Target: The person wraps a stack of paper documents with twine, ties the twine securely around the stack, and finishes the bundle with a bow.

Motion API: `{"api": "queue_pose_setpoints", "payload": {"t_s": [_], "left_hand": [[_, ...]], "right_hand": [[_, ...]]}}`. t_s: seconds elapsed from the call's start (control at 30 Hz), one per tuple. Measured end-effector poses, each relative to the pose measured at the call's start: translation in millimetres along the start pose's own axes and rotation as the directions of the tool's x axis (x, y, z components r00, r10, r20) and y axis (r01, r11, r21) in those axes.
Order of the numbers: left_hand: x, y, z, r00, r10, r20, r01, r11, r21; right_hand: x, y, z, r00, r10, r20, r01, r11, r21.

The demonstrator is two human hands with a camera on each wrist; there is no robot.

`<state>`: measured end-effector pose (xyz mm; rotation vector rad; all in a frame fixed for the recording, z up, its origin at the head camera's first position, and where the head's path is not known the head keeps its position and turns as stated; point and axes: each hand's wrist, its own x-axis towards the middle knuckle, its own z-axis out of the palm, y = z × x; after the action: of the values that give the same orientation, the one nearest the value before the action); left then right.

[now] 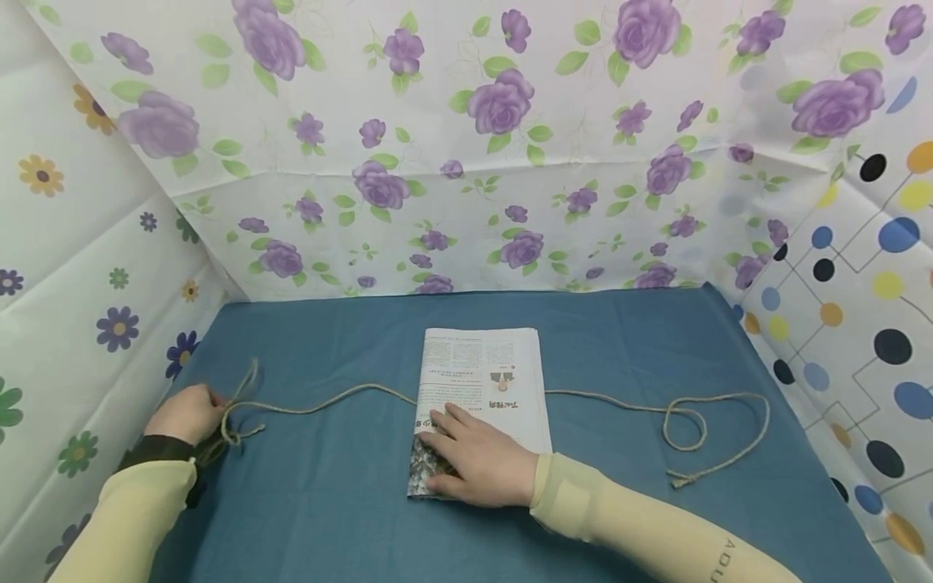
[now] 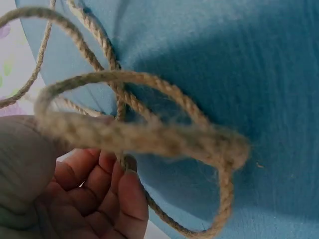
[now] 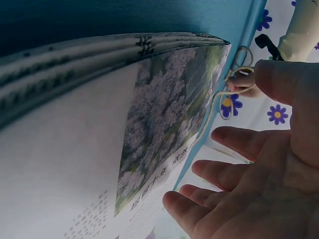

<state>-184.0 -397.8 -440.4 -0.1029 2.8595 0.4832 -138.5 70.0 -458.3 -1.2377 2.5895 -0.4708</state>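
A folded newspaper (image 1: 474,364) with a photo on its lower left corner lies on the blue cloth. My right hand (image 1: 481,457) rests on its lower part, fingers spread and straight; the right wrist view shows the photo (image 3: 169,99) beside those fingers (image 3: 219,174). A thin twine rope (image 1: 313,409) runs under the newspaper and comes out on both sides. At the far left, my left hand (image 1: 188,413) holds the rope near its looped end. Curled fingers (image 2: 132,194) pinch the rope (image 2: 164,139) in the left wrist view, with loops crossing in front.
The rope's right part (image 1: 685,441) lies in a loose loop on the blue tablecloth (image 1: 328,518). A flower-print sheet (image 1: 466,162) stands behind the table. Patterned sheets (image 1: 875,324) also rise along the sides.
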Motion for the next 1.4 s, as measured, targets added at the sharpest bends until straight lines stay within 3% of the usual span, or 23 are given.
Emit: {"api": "queue_pose_setpoints", "payload": {"t_s": [0.13,0.3,0.47,0.6,0.77,1.0,1.07,1.17,1.4], "left_hand": [[2.6,0.0,0.6,0.999,0.017,-0.039,-0.017,1.000,0.005],[5.4,7.9,-2.9,0.987,0.037,-0.158,-0.047,0.997,-0.055],[3.8,32.9,-14.8,0.971,0.066,-0.231,-0.111,0.976,-0.187],[1.7,63.9,-25.8,0.958,0.096,-0.271,-0.171,0.948,-0.268],[-1.4,105.4,-36.0,0.944,0.156,-0.290,-0.249,0.916,-0.315],[-7.5,161.8,-38.6,0.936,0.258,-0.240,-0.334,0.866,-0.372],[-8.1,178.4,-36.8,0.933,0.285,-0.218,-0.350,0.854,-0.384],[-8.0,202.6,-32.1,0.924,0.329,-0.195,-0.381,0.835,-0.397],[-8.5,251.3,-17.4,0.893,0.417,-0.166,-0.447,0.789,-0.421]], "right_hand": [[-2.4,1,-2,1.000,0.018,0.011,-0.019,1.000,0.024],[-5.5,7,-5,0.999,0.048,0.013,-0.048,0.999,0.024],[-7.1,19,-11,0.985,0.107,-0.132,-0.101,0.994,0.048],[-9.1,33,-19,0.944,0.193,-0.266,-0.169,0.980,0.109],[-15.7,53,-33,0.887,0.311,-0.341,-0.242,0.943,0.230],[-21.2,76,-57,0.815,0.388,-0.431,-0.227,0.898,0.378],[-20.8,78,-64,0.805,0.399,-0.440,-0.204,0.881,0.427],[-17.5,77,-75,0.807,0.394,-0.439,-0.161,0.863,0.479],[2.5,67,-94,0.850,0.295,-0.438,-0.066,0.882,0.466]]}}
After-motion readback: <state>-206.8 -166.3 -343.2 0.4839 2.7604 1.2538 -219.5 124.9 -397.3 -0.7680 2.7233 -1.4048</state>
